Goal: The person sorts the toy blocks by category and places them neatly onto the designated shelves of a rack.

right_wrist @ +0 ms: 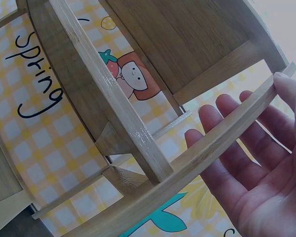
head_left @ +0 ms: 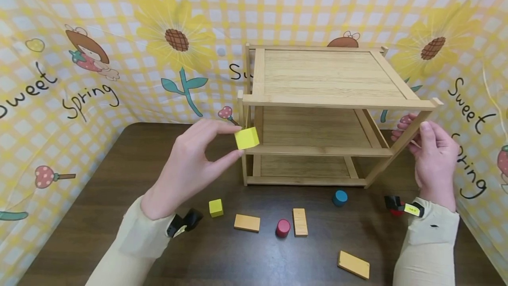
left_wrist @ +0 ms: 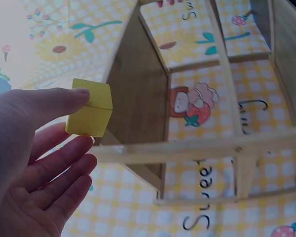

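Yellow cube (head_left: 246,138) near wooden rack's (head_left: 333,74) left front post (head_left: 244,170), about middle-tier height.
Left hand (head_left: 190,162) pinches cube; right hand (head_left: 436,156) grips right front post (head_left: 381,167), thumb opposite fingers. Advise: brace rack lightly, steer cube clear of wood.

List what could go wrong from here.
1. Drop: the left hand pinches the yellow cube at the fingertips, so it might slip.
2. Bump: in the head view the cube overlaps the front left post of the three-tier wooden shelf; a careless move could knock it.
3. Shift: the right hand holds the front right post; a pull might drag the shelf into the nearby blue cylinder.
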`<state>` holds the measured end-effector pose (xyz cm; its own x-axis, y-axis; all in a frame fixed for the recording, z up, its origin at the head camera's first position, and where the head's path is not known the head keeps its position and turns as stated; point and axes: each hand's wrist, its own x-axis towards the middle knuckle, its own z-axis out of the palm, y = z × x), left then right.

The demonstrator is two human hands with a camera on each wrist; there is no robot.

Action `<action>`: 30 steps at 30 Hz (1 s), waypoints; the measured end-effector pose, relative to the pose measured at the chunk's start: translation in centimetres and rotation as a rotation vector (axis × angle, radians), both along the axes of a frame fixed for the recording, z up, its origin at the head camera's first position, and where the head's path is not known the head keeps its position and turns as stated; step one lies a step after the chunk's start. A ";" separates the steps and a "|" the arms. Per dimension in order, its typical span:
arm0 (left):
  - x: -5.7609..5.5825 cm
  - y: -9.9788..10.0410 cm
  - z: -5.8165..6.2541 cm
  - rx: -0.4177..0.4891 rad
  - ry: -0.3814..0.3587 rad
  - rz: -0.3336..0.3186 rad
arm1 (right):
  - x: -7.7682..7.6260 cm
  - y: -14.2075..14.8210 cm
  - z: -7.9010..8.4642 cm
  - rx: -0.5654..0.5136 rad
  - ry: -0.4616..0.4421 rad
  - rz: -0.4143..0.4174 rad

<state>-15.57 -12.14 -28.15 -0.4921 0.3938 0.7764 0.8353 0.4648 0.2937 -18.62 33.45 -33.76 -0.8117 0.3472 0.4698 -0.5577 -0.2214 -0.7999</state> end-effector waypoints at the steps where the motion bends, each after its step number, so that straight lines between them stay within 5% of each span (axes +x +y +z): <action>1: 0.0 0.2 0.2 0.003 0.007 -0.010 | 0.0 0.0 0.0 -0.005 0.003 0.003; 22: -1.6 4.7 3.4 0.012 0.079 -0.171 | -0.1 0.0 -0.2 0.005 -0.008 0.002; 30: -2.1 5.4 4.4 -0.005 0.101 -0.160 | -0.1 0.1 -0.2 0.005 -0.015 -0.003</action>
